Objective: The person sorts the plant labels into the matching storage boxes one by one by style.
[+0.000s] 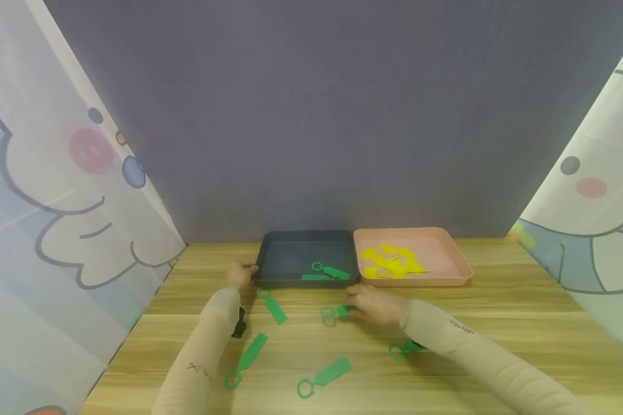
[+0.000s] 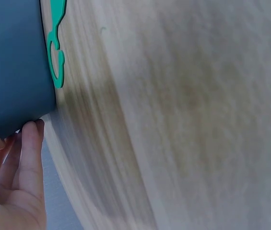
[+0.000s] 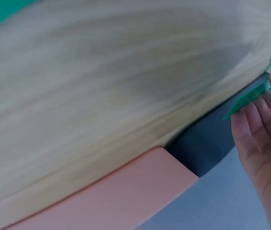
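My left hand grips the front left corner of the dark blue-grey tray. In the left wrist view its thumb is at the rim and its fingers lie along the tray's outer wall. My right hand pinches a flat green tag between thumb and fingers, just in front of the trays. Two green rings show by the fingertips in the head view. Inside the dark tray lie a few more green tags, each a flat strip, one with a ring end showing.
A pink tray with several yellow flat pieces adjoins the dark tray on the right. Green ring-ended tags lie about the wooden table, one partly under my right forearm. A grey panel rises behind the trays.
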A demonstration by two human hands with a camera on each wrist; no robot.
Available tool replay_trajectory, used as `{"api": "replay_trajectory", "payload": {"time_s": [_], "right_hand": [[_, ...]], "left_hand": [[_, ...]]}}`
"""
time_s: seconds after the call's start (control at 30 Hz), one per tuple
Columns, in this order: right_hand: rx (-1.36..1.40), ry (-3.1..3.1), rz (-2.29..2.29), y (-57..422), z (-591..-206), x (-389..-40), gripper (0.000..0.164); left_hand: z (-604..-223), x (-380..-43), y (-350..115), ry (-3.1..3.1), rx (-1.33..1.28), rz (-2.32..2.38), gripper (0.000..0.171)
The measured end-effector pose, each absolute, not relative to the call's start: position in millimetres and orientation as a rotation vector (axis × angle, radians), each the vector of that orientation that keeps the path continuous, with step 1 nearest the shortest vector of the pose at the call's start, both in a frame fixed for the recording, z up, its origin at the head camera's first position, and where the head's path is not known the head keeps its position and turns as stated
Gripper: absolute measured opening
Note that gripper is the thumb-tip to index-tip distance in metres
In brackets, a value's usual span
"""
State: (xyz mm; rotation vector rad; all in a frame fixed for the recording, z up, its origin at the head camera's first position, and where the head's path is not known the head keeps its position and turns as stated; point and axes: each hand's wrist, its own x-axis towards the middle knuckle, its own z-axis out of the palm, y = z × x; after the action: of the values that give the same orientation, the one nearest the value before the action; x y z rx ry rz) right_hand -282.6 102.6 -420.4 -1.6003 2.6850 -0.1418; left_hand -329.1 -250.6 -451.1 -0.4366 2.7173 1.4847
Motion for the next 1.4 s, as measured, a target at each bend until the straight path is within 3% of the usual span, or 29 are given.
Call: {"api": "replay_trajectory", "payload": {"time_s": [0.63, 1.13, 1.4], "right_hand": [[-1.576, 2.761, -0.344, 99, -399, -304, 0.026], [-1.291, 2.783, -0.456, 82, -387, -344, 0.031], [-1.424, 2.840, -0.439, 67, -391, -364, 0.025]], "left_hand": [[-449, -319, -248, 2.693, -0.447, 1.529, 0.033], [-452, -329, -248, 2.753, -0.451, 1.523, 0.031], [-457, -331, -250, 2.706, -0.472, 1.595, 0.031]]}}
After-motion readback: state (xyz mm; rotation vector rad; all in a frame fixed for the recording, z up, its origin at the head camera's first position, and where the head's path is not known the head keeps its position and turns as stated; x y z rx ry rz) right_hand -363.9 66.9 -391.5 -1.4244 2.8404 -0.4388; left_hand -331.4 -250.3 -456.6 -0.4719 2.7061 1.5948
